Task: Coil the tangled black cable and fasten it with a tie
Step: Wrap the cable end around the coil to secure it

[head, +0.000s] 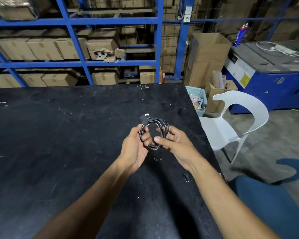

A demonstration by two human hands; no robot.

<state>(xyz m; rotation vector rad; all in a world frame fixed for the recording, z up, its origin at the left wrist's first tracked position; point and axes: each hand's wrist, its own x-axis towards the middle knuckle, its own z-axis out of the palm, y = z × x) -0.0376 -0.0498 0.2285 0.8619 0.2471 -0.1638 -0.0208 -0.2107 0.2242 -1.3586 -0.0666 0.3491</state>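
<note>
The black cable [160, 124] is wound into a small round coil of several loops, held above the black table [59, 135]. My left hand [136, 149] grips the coil's left side, fingers threaded through the loops. A black plug with a silver tip [144, 118] sticks up at the coil's top left. My right hand [176, 144] pinches the coil's right and lower side, thumb laid across the front. A small black piece with a silver tip [186, 178], possibly the other connector or a tie, lies on the table beside my right forearm.
The table's right edge runs close beside my right arm. A white plastic chair [231, 121] stands just past it. Blue racks with cardboard boxes [102, 45] fill the back. A blue machine [269, 80] and a bin [198, 99] stand at the right.
</note>
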